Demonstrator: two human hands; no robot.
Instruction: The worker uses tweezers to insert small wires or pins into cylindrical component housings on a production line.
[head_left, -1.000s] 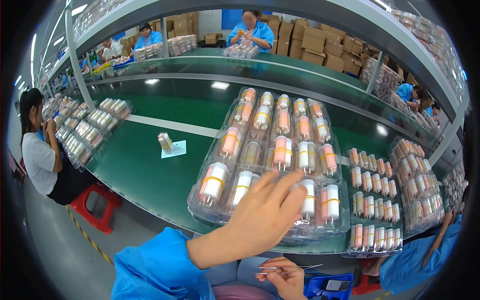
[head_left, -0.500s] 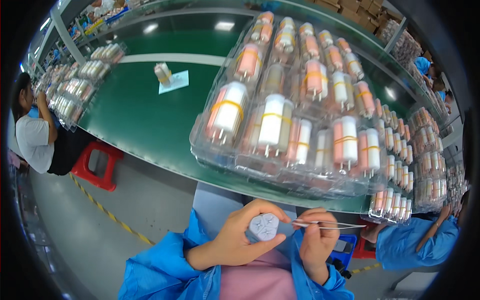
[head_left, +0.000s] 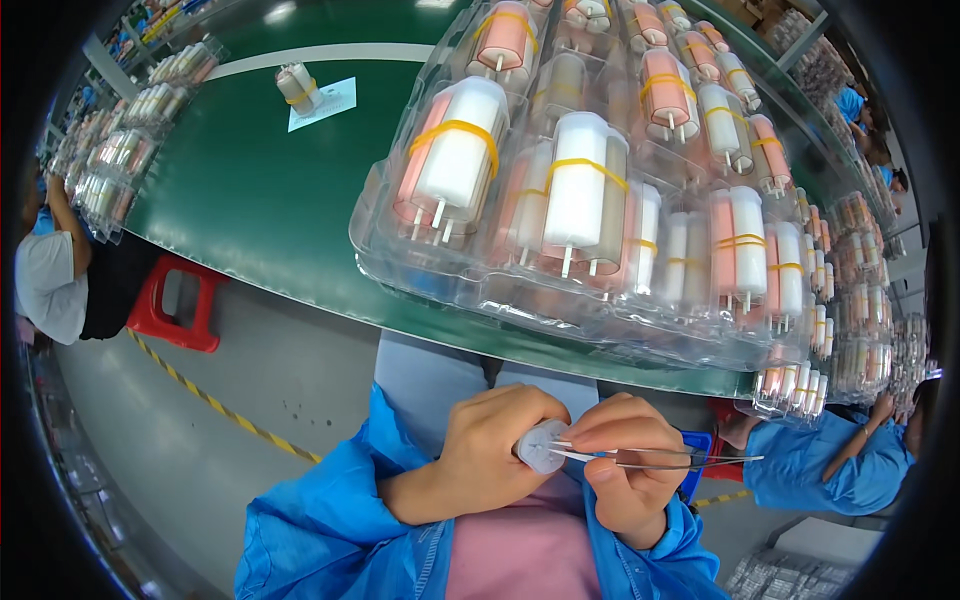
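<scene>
My left hand [head_left: 475, 455] is wrapped round a bundle of tubes [head_left: 541, 446], and only its pale grey end shows between thumb and forefinger. In my right hand [head_left: 635, 470] a pair of metal tweezers [head_left: 705, 461] is pinched, its long thin part sticking out to the right. A thin white strip [head_left: 572, 455] lies between my right fingertips and the bundle's end; whether it touches the end is hard to see. Both hands are close together above my lap, in front of the table edge.
Ahead, a stacked clear plastic tray [head_left: 480, 285] holds several white, pink and grey tube bundles with yellow bands. A single bundle [head_left: 298, 88] stands by a pale blue paper [head_left: 325, 105] on the green table [head_left: 250, 190]. A red stool [head_left: 175, 305] is left; co-workers sit both sides.
My right hand has moved left, up against the bundle. My left hand has closed further round it, and its three-part end face is now less visible. The view has tilted down.
</scene>
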